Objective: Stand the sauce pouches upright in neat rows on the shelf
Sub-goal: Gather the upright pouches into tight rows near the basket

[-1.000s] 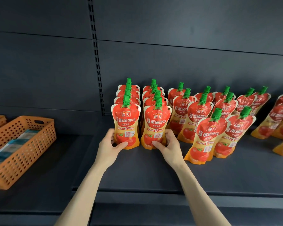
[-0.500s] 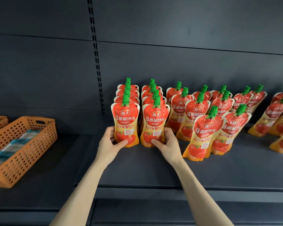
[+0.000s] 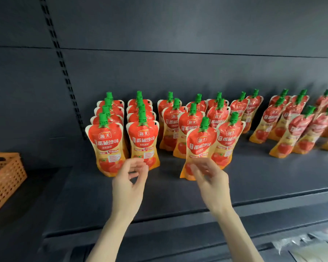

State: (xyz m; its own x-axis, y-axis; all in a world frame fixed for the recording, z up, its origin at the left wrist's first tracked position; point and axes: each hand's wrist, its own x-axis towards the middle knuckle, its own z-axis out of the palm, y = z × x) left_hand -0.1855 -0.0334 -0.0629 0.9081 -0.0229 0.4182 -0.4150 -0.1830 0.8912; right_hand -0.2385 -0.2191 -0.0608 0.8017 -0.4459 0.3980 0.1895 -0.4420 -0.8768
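Pouches (image 3: 106,148) fill the shelf (image 3: 272,176): two tidy rows at eleven o'clock, leaning ones from one to three. Left hand (image 3: 129,180) hangs loosely curled, empty; right hand (image 3: 211,180) meets a tilted pouch (image 3: 200,142), grip too blurred to tell. A clumsy nudge could topple neighbours.

Orange basket (image 3: 6,178): cut off by the left edge, contents not discernible. Rear pouches (image 3: 110,105) of the two left rows: hidden behind the front ones, only green caps and top edges showing. Right hand (image 3: 212,182): motion-blurred, covering the foot of the nearest pouch (image 3: 201,144); contact between fingers and pouch cannot be determined. Left hand (image 3: 129,184): covers the lower corner of the second front pouch (image 3: 143,137). Far-right pouches (image 3: 327,118): blurred, cut by the right edge. Clear packets (image 3: 310,248) below the shelf (image 3: 178,195): blurred, cut by the bottom edge, unidentifiable. Small label print: illegible.
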